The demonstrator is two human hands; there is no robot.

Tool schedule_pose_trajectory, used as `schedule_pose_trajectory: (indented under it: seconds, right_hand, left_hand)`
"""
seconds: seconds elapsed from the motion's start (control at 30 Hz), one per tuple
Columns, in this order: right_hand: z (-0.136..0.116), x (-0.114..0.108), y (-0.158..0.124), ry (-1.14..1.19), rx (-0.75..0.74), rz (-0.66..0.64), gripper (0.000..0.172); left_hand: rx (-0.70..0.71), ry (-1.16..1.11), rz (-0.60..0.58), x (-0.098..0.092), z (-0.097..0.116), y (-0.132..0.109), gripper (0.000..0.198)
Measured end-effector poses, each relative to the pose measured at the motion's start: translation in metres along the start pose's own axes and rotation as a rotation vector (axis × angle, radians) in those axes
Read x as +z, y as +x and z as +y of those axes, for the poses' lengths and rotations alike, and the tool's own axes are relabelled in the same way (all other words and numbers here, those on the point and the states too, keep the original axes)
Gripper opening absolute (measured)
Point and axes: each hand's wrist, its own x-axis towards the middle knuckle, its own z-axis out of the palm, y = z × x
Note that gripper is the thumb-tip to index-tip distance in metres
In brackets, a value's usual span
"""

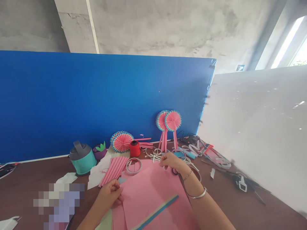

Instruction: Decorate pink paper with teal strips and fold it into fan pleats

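A pink paper sheet (153, 188) lies tilted on top of other pink sheets on the table in front of me. My left hand (110, 194) pinches its left edge between thumb and fingers. At the far edge, my right hand (173, 162) has closed fingertips on the same sheet. A narrow blue and cream strip (158, 211) lies slantwise across the pink paper near me. Just beyond the sheet rests a roll of tape (133, 166), with folded pink paper strips (114, 171) to its left. Dark scissor handles (175, 171) partly show beside my right wrist.
Pleated pink paper fans (173, 120) lean on the blue partition (96, 102); another fan (122, 141) lies left of a red thread spool (134, 149). A teal and grey container (83, 158) stands at left. Tape rolls, strips and cables clutter the right back.
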Motion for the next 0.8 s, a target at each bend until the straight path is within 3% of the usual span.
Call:
schedule_pose_trajectory:
  seconds: [0.13, 0.6, 0.8]
  right_hand:
    - [0.000, 0.000, 0.002, -0.007, -0.007, 0.006, 0.010]
    - [0.010, 0.008, 0.013, -0.015, -0.087, 0.110, 0.010]
    - [0.010, 0.002, 0.009, 0.010, -0.098, 0.077, 0.013]
  left_hand:
    - [-0.001, -0.003, 0.002, -0.001, -0.003, 0.003, 0.029]
    - [-0.003, 0.013, -0.010, 0.000, -0.009, 0.004, 0.032]
    - [-0.006, -0.002, 0.019, 0.000, -0.002, 0.001, 0.030]
